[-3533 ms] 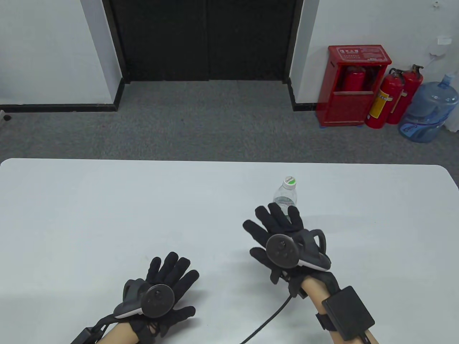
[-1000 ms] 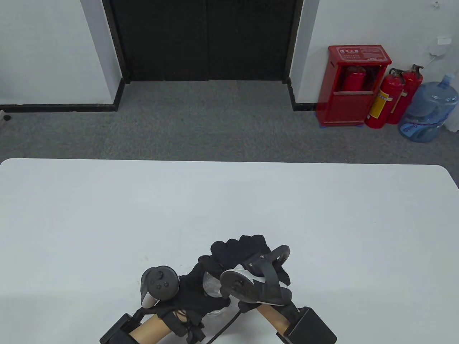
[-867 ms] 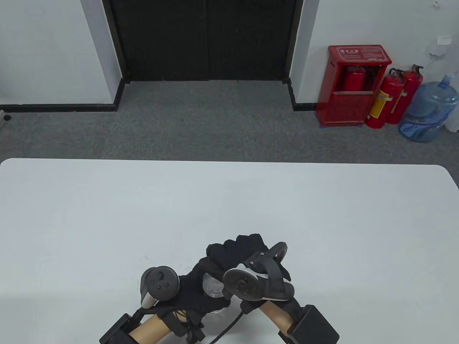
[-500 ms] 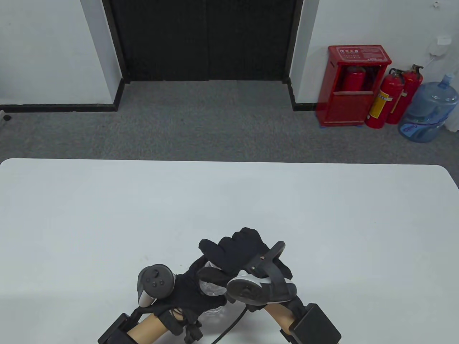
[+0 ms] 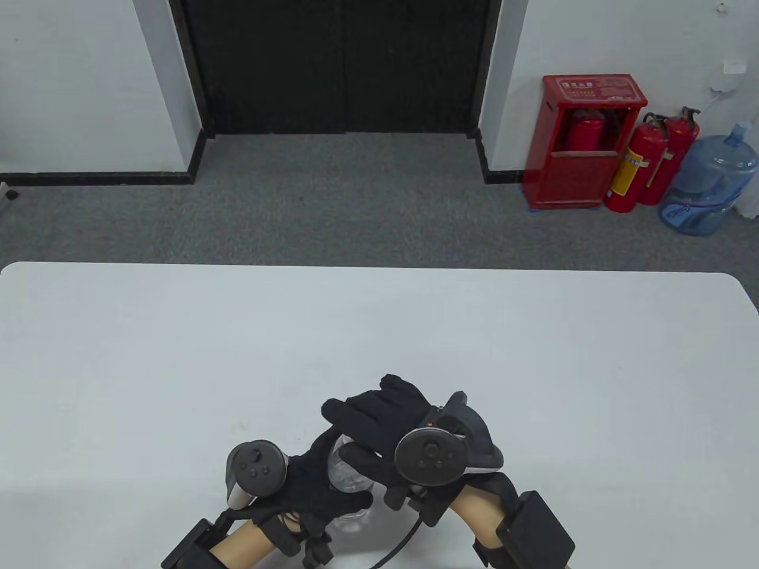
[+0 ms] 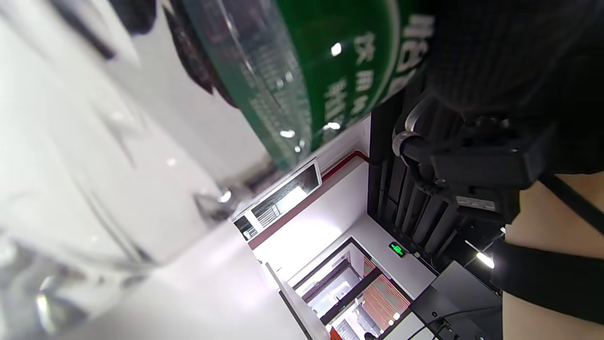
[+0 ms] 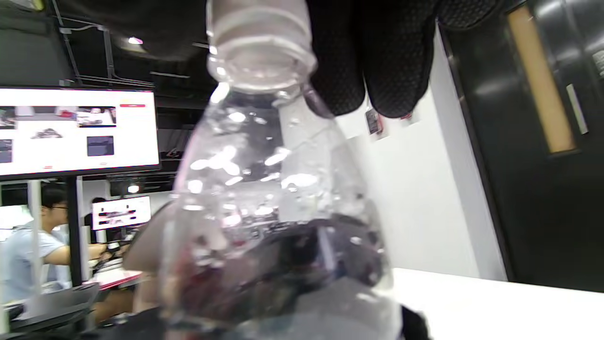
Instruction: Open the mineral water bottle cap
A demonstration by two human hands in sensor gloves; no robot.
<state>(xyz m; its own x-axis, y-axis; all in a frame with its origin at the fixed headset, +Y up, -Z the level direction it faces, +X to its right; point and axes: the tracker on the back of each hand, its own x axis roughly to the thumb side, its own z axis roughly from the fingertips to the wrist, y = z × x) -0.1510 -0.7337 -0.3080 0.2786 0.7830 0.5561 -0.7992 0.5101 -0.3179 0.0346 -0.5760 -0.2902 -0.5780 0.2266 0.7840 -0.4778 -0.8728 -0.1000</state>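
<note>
A clear mineral water bottle (image 5: 348, 475) with a green label stands near the table's front edge. My left hand (image 5: 305, 481) grips its body; the label (image 6: 330, 66) fills the left wrist view, with my glove (image 6: 495, 47) wrapped around it. My right hand (image 5: 379, 422) sits on top of the bottle with its fingers curled over the cap. In the right wrist view the bottle's shoulder (image 7: 273, 212) and ridged white top (image 7: 258, 28) show, with my fingers (image 7: 377, 56) beside and above them. The cap's upper face is hidden.
The white table (image 5: 533, 355) stretches away beyond my hands. A cable (image 5: 409, 530) runs from my right wrist to the front edge. Past the table lie grey carpet, a red extinguisher cabinet (image 5: 584, 142) and a blue water jug (image 5: 708, 184).
The bottle came from the table's right middle to the front, into my left hand. In the last second my right hand has turned on the cap, its tracker rolling to face up.
</note>
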